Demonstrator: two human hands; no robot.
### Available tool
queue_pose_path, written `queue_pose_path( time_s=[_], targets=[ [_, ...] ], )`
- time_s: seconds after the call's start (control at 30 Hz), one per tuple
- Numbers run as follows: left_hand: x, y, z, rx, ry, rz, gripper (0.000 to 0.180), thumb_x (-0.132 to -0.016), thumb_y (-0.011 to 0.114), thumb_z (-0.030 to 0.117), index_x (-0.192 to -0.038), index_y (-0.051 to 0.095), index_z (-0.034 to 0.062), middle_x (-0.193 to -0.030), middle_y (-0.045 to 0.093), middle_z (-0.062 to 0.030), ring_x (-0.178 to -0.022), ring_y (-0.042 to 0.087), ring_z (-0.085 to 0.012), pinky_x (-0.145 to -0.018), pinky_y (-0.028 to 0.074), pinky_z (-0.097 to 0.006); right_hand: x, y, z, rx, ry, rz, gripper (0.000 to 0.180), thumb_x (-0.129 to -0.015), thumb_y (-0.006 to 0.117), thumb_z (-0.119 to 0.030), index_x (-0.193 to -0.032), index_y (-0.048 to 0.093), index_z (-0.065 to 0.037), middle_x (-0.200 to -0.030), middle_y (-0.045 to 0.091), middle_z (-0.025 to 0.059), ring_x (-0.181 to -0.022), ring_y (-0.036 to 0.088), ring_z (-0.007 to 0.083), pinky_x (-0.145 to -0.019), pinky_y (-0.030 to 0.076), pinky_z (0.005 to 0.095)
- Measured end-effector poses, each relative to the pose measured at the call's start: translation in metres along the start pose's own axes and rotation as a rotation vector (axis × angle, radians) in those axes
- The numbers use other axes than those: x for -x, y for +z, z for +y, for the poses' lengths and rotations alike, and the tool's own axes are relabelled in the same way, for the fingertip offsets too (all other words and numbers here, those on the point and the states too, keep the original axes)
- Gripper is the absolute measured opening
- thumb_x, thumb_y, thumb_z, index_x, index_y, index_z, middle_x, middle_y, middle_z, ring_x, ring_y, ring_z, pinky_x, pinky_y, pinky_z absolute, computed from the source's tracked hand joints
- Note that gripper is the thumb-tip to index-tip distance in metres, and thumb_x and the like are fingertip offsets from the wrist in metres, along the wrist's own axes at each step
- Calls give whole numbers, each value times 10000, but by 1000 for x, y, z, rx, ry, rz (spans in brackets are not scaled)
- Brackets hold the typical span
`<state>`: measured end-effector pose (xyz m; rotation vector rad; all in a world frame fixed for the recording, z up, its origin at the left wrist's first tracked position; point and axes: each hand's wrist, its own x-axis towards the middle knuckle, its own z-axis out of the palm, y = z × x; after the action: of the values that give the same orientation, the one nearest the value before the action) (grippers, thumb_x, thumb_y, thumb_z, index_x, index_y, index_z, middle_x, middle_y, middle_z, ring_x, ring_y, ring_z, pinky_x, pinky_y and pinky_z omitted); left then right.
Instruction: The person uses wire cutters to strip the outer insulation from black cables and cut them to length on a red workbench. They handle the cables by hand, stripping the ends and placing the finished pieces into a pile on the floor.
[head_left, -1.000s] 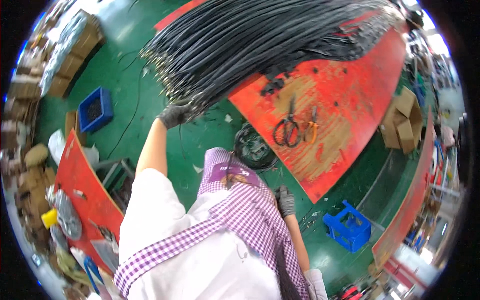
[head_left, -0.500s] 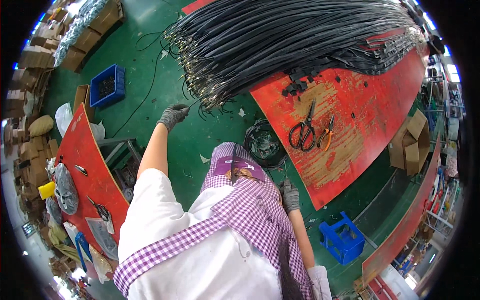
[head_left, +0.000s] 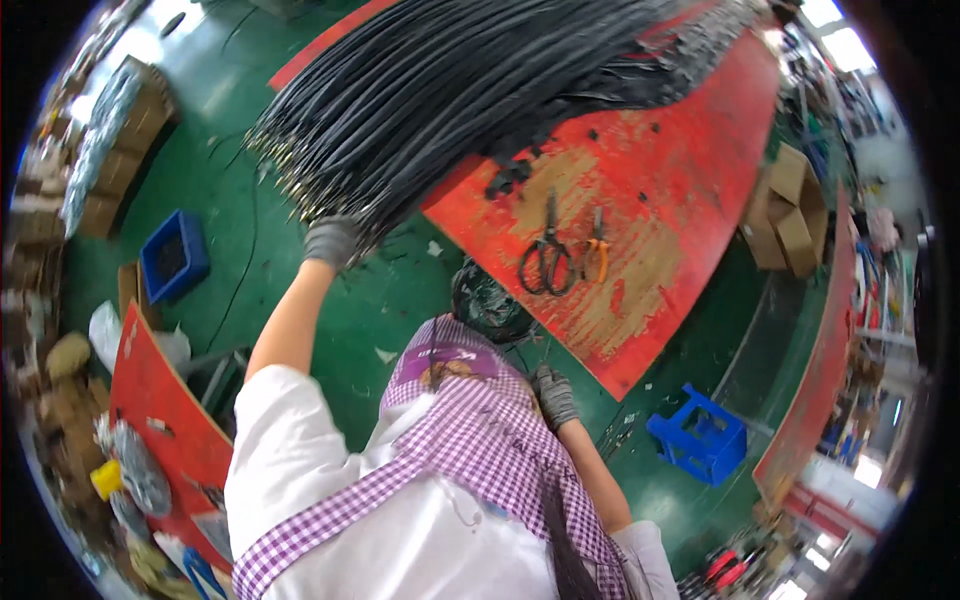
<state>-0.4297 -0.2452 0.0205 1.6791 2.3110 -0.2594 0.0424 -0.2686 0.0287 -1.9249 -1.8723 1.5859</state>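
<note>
My left hand (head_left: 332, 241) seemed at work on the cables (head_left: 430, 105) beyond it; any pull likely needed a pinch. I couldn't tell its grip, nor my right hand's (head_left: 556, 398).

Unreadable white lettering (head_left: 458, 355) on apron (head_left: 470, 410)

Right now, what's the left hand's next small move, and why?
Probably ease one end out of the black cables with the left hand: it is at their brassy tips, while the right hand is down by the checkered apron, away from the bundle. Can't tell whether the left grips one.
</note>
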Motion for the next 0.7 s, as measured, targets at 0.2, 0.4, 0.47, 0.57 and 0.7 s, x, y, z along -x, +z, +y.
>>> queue_pose_path(
  time_s=[0.2, 0.4, 0.47, 0.57, 0.7],
  targets=[
    [2, -6, 3, -27, -51, -42, 320, -820, 385, 310, -1048, 532, 141, -972, 575, -117, -912, 541, -278, -768, 435, -382, -3, 3, 28, 335, -281, 50, 235, -769, 440, -164, -963, 500, -47, -851, 563, 179, -740, 548, 334, -634, 437, 420],
    [5, -42, 41, -212, -62, -89, 378, -790, 437, 380, -1031, 537, 107, -959, 576, -125, -885, 544, -284, -743, 445, -383, 6, -10, 3, -84, -168, 73, 252, -781, 484, -207, -982, 516, -59, -797, 565, 139, -701, 552, 278, -627, 444, 365],
    [4, -66, 72, -331, -119, -139, 401, -780, 453, 396, -1031, 536, 93, -960, 576, -125, -880, 545, -284, -742, 447, -383, 4, -15, -16, -354, -124, 38, 256, -812, 483, -253, -975, 518, -58, -781, 562, 104, -671, 548, 227, -619, 445, 325],
    [15, -83, 155, 337, 295, -140, 430, -764, 555, 346, -1036, 516, 16, -982, 571, -122, -934, 528, -255, -834, 412, -331, -8, -14, -48, -129, -670, 246, 331, -845, 455, -367, -936, 540, -60, -785, 558, 23, -664, 492, 125, -620, 422, 263],
    [46, -82, 238, 1815, 252, -450, 221, -882, 407, 176, -1012, 530, 47, -786, 582, -24, -699, 549, -152, -634, 459, -282, -39, 8, -96, -767, -380, -96, 290, -843, 478, -337, -936, 538, -69, -829, 546, 18, -667, 493, 109, -613, 426, 249]
  ],
)
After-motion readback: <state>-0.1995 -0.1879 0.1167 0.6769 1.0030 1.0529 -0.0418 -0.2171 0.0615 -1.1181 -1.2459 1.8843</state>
